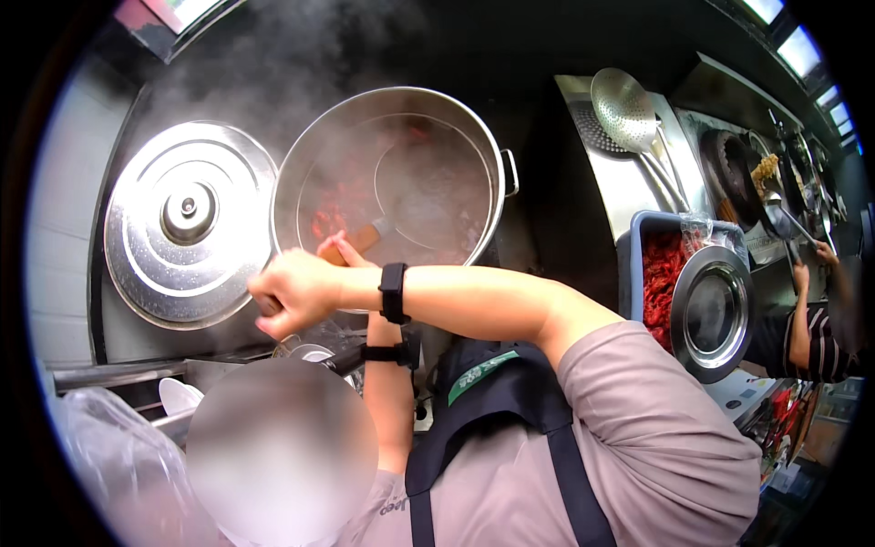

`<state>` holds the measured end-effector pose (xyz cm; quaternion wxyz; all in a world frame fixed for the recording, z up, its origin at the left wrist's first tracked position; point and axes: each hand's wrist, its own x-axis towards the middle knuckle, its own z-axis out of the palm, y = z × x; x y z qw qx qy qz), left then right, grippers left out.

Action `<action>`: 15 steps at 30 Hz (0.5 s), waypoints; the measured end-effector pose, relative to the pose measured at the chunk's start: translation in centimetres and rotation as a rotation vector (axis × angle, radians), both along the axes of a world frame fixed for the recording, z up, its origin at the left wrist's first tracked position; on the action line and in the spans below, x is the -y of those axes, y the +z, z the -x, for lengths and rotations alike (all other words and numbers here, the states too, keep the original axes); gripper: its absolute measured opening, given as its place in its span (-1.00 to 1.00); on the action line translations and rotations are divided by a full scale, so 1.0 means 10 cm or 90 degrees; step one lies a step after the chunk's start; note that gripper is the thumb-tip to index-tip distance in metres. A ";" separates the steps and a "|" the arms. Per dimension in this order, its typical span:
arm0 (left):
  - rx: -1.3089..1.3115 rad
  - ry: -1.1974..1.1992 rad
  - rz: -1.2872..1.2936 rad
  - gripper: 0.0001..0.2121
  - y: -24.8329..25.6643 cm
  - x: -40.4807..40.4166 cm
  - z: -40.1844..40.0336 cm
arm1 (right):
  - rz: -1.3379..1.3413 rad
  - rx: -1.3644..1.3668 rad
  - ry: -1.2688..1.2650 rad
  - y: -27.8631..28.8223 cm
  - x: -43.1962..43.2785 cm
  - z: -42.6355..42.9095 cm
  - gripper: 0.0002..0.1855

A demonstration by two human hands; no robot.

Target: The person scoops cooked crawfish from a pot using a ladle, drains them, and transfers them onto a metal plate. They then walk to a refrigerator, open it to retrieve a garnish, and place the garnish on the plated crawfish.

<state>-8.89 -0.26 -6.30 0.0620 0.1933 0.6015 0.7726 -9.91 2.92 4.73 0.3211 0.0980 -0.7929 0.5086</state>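
My right hand (295,290) is closed around the rear end of a wooden handle (364,239), with that forearm crossing in front of my left arm. My left hand (347,251) holds the same handle farther forward, partly hidden behind the right wrist. The handle has a pale collar and slopes into a large stainless steel stockpot (497,171); the tool's far end is lost in steam and liquid. Reddish pieces (330,222) show in the murky liquid. A round steel lid (147,273) with a centre knob lies just left of the pot.
At right, a blue-grey plastic tub (637,273) holds dried red chillies (662,294), with a steel basin (748,301) over its edge. A perforated skimmer (623,113) lies behind. Farther right, another person's hands (801,277) hold long-handled utensils. White dishes (179,396) sit lower left.
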 end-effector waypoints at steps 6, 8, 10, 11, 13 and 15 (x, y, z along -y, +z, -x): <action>0.056 -0.116 -0.017 -0.71 -0.06 0.44 -0.15 | -0.061 0.138 0.122 -0.27 0.30 0.08 -0.72; 0.052 -0.177 -0.056 -0.71 -0.08 0.33 0.00 | -0.063 0.161 0.156 -0.10 0.20 0.09 -0.71; -0.205 -0.192 -0.033 -0.66 -0.18 0.31 0.25 | 0.002 0.208 0.289 0.33 0.09 0.03 -0.69; -0.209 -0.244 0.041 -0.67 -0.07 0.24 0.19 | 0.033 0.218 0.329 0.53 -0.05 -0.08 -0.68; -0.184 -0.289 0.034 -0.69 0.07 0.37 0.19 | 0.098 0.222 0.448 0.97 -0.07 -0.26 -0.67; -0.121 -0.286 -0.078 -0.72 0.48 0.39 -0.04 | 0.178 0.224 0.563 1.31 -0.07 -0.47 -0.66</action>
